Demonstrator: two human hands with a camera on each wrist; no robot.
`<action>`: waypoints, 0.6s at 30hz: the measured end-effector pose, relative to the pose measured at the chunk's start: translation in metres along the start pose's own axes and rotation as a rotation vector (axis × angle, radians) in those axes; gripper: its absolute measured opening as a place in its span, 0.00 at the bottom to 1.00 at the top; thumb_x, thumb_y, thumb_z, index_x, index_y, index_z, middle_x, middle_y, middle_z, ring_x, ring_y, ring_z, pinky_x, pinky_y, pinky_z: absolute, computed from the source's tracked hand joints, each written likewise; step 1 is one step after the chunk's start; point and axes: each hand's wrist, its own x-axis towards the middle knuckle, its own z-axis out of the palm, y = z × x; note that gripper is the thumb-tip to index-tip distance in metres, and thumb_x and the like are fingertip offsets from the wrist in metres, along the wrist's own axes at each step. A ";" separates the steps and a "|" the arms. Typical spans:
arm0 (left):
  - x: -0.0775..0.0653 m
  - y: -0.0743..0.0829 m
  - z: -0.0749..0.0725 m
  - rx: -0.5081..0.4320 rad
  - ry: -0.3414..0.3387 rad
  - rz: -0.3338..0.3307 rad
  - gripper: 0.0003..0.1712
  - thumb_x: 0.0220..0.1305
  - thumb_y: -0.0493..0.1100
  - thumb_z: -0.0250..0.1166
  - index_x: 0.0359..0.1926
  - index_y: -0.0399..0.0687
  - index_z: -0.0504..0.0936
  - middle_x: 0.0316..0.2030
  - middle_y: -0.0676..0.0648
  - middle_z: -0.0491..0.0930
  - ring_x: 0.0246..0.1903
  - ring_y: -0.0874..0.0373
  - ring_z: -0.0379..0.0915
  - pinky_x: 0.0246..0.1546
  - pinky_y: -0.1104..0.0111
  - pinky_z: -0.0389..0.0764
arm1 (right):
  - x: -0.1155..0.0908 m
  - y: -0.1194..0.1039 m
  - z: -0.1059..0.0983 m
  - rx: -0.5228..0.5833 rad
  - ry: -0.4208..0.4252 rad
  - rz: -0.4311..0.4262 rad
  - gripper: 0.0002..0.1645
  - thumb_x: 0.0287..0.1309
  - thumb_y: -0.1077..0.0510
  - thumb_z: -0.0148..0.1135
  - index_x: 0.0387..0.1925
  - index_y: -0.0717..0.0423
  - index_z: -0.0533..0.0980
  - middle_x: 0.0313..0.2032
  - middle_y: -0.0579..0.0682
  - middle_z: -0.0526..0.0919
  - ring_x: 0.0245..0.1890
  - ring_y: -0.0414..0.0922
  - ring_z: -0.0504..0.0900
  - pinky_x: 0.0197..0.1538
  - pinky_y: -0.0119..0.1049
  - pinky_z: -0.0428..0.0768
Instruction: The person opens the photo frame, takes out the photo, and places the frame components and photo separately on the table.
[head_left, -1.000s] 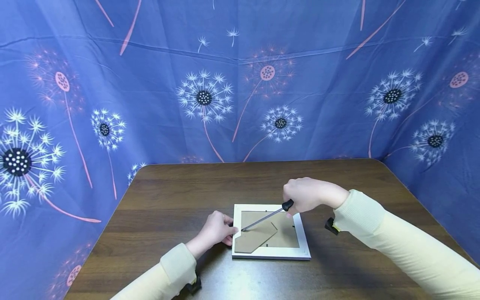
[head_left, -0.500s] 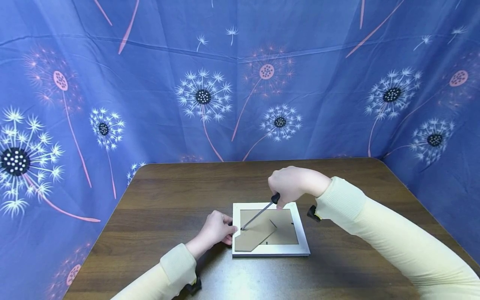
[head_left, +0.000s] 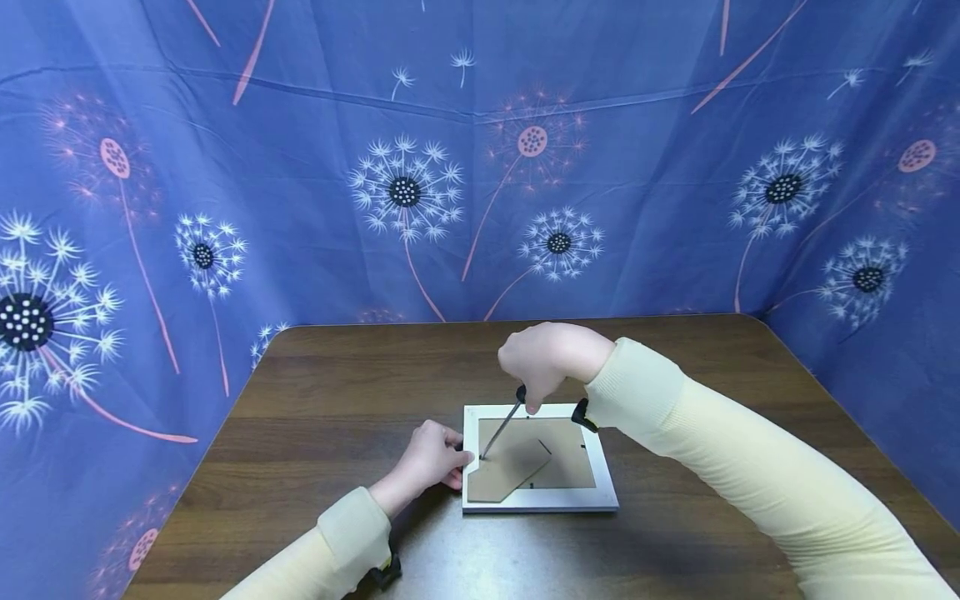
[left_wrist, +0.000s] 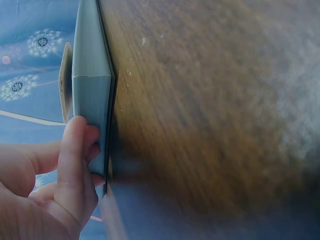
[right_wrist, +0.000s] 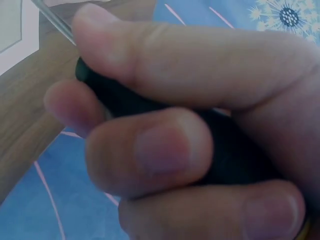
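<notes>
A white picture frame (head_left: pixel 562 500) lies face down on the table, its brown backing board (head_left: pixel 570 473) and easel leg (head_left: pixel 491 485) upward. My left hand (head_left: pixel 427 457) holds the frame's left edge, thumb on top; in the left wrist view its fingers lie along the frame's side (left_wrist: pixel 92 95). My right hand (head_left: pixel 551 362) grips a screwdriver (head_left: pixel 501 433) by its dark handle (right_wrist: pixel 235 150), fingers curled round it. The shaft slants down to the left, and its tip meets the board's left edge near my left thumb. A dark tab there is too small to make out.
Small black tabs sit along the board's top, right (head_left: pixel 582 447) and bottom edges. Under everything is a brown wooden table (head_left: pixel 360 375). Behind it hangs a blue cloth (head_left: pixel 315 208) with dandelion prints. Dark devices are strapped at both wrists.
My right hand has swung left and slightly up, tilting the screwdriver steeper, while its tip stays at the same spot. The left hand and the frame have barely moved.
</notes>
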 end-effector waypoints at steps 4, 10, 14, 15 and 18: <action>0.000 0.000 -0.001 0.002 0.002 -0.004 0.17 0.55 0.29 0.64 0.46 0.22 0.78 0.17 0.43 0.80 0.12 0.59 0.78 0.15 0.68 0.83 | 0.006 -0.013 -0.011 -0.053 -0.042 0.021 0.18 0.46 0.50 0.73 0.17 0.49 0.71 0.18 0.41 0.69 0.18 0.38 0.65 0.22 0.32 0.66; 0.001 -0.001 -0.002 -0.001 -0.006 0.001 0.17 0.55 0.29 0.65 0.46 0.23 0.78 0.18 0.42 0.81 0.13 0.59 0.78 0.16 0.68 0.83 | 0.014 -0.038 -0.030 -0.094 -0.125 0.088 0.15 0.48 0.57 0.71 0.17 0.49 0.73 0.16 0.40 0.71 0.13 0.37 0.64 0.18 0.30 0.64; 0.001 0.000 -0.002 -0.001 -0.015 -0.003 0.17 0.56 0.29 0.65 0.47 0.24 0.78 0.19 0.42 0.81 0.14 0.57 0.79 0.16 0.67 0.83 | 0.018 -0.051 -0.038 -0.113 -0.149 0.123 0.14 0.48 0.61 0.71 0.15 0.49 0.74 0.19 0.42 0.70 0.14 0.38 0.63 0.17 0.29 0.62; 0.001 0.001 -0.001 -0.002 -0.018 -0.005 0.17 0.56 0.29 0.65 0.47 0.24 0.78 0.20 0.41 0.81 0.14 0.57 0.79 0.17 0.67 0.83 | 0.018 -0.054 -0.040 -0.128 -0.148 0.120 0.15 0.47 0.61 0.71 0.15 0.49 0.73 0.19 0.42 0.69 0.15 0.38 0.63 0.18 0.29 0.62; 0.001 0.003 -0.001 -0.010 -0.028 -0.005 0.16 0.56 0.29 0.65 0.47 0.24 0.79 0.21 0.41 0.82 0.15 0.56 0.80 0.17 0.67 0.83 | 0.019 -0.058 -0.043 -0.146 -0.135 0.119 0.14 0.47 0.61 0.71 0.15 0.48 0.75 0.21 0.43 0.69 0.18 0.39 0.64 0.19 0.30 0.63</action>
